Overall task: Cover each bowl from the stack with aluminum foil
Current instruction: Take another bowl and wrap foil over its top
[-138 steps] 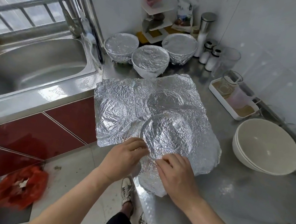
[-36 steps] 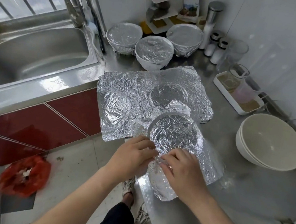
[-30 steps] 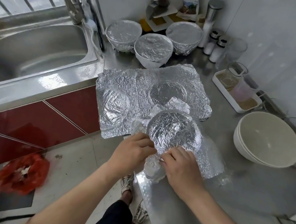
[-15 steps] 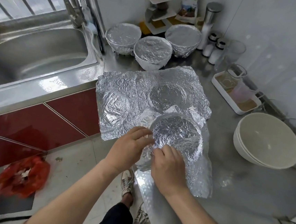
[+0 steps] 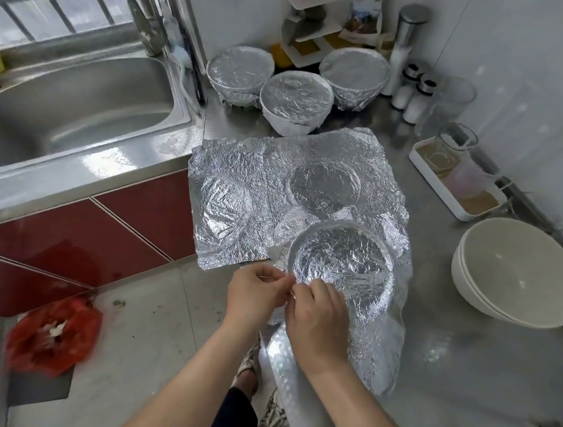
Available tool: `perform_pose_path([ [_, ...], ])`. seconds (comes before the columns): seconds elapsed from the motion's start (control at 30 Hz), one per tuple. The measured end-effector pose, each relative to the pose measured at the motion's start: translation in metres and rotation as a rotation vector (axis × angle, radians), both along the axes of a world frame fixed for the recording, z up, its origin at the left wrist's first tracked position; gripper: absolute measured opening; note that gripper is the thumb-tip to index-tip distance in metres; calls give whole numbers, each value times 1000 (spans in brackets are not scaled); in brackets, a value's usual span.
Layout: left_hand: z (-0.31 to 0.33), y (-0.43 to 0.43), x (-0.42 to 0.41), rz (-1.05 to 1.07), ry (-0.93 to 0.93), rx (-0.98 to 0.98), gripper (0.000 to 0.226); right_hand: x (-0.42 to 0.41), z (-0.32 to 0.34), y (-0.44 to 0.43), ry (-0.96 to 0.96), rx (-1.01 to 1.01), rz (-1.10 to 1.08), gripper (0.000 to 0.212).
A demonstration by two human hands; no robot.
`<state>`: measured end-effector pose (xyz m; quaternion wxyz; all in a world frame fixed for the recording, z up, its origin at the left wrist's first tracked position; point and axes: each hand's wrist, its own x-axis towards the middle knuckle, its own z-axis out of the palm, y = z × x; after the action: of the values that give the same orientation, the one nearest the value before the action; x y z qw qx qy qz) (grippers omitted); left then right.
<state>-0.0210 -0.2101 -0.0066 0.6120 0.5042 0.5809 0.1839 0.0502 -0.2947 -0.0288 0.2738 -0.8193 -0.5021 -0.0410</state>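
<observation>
- L hand + R hand: fingertips together, pinching foil at near rim of bowl.
- Bowl upright, mouth up; foil's loose long end trails toward person.

On the counter: 3 foil-covered bowls at the back, 1 bowl under 1 loose foil sheet, 2 bare bowls stacked, 1 flat foil sheet, 2 small shakers, 1 white tray. 1 sink.
</observation>
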Motion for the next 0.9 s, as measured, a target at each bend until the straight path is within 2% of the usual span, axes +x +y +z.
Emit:
perform_pose_path([
  [0.2, -3, 4, 0, -47, 56, -26, 13, -1, -2, -3, -9, -8, 9, 22],
  [0.27, 0, 6, 4, -113, 175, 124, 14, 0, -1, -3, -11, -1, 10, 22],
  [0.37, 7, 11, 12, -224, 383, 462, 22, -4, -1, -2, -26, -3, 18, 24],
  [0.47, 8, 21, 22, -343, 452, 619, 21, -8, -1, -1, -42, -9, 16, 25],
  [0.5, 7, 24, 24, -386, 469, 641, 26, -8, -1, -1, -38, -7, 17, 26],
  [0.6, 3, 28, 27, -484, 470, 662, 41, -9, 0, 1, -22, -11, 10, 27],
  [0.83, 0, 34, 25, -451, 436, 574, 42, -9, 11, 4, -1, -123, 44, 18],
  [0.9, 4, 35, 23, -468, 440, 558, 32, -2, 18, -1, 25, -134, 93, 16],
])
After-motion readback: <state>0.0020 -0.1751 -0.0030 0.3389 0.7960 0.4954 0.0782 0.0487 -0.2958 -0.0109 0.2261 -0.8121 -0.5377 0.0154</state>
